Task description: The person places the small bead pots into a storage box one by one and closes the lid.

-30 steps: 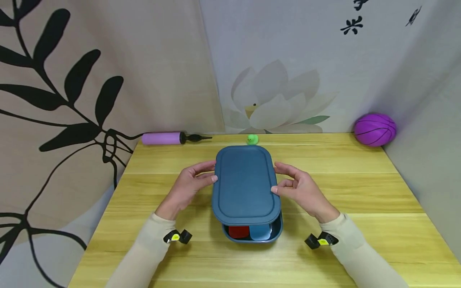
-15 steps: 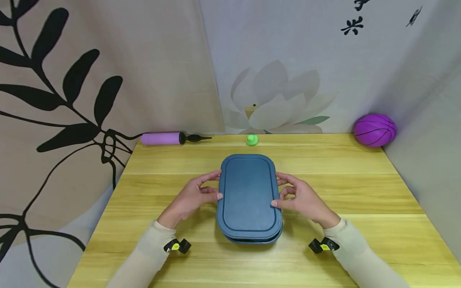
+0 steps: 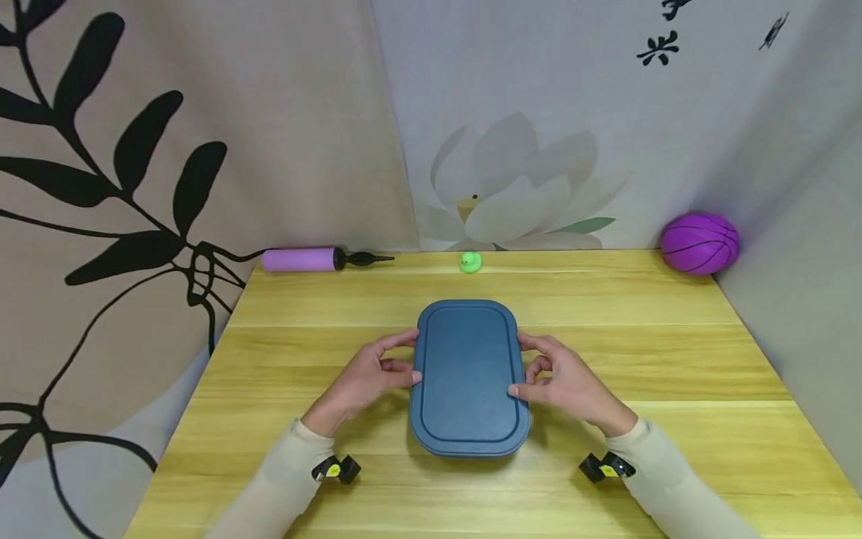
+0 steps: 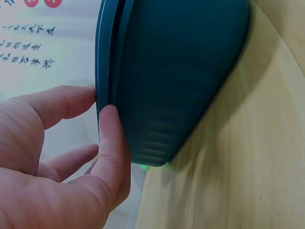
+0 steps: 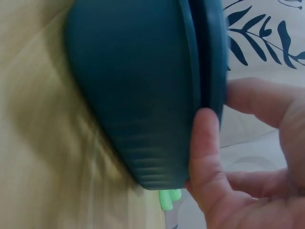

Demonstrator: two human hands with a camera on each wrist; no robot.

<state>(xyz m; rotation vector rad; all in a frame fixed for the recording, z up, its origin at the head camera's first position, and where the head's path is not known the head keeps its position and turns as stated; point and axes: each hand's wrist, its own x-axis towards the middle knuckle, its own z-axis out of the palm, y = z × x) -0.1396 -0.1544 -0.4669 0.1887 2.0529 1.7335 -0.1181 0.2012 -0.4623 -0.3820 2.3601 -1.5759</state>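
A blue-grey rectangular lid [image 3: 469, 378] with rounded corners covers a matching storage box, whose wall [image 4: 176, 81] shows from the side in the left wrist view. My left hand [image 3: 377, 374] pinches the lid's left edge, thumb on top and a finger under the rim. On the opposite edge my right hand [image 3: 562, 378] holds the lid the same way. The right wrist view shows a narrow dark gap between the lid and the box wall [image 5: 138, 90]. Whatever lies inside the box is hidden under the lid.
Behind the box, a small green rubber duck [image 3: 471, 262] stands near the back edge of the wooden table [image 3: 673, 464]. A purple hand pump [image 3: 303, 260] lies at the back left. A purple ball [image 3: 700, 243] sits in the back right corner by the wall.
Both hands have brought the lid toward me and over the box. The open front end, where red and blue things showed earlier, is now covered.
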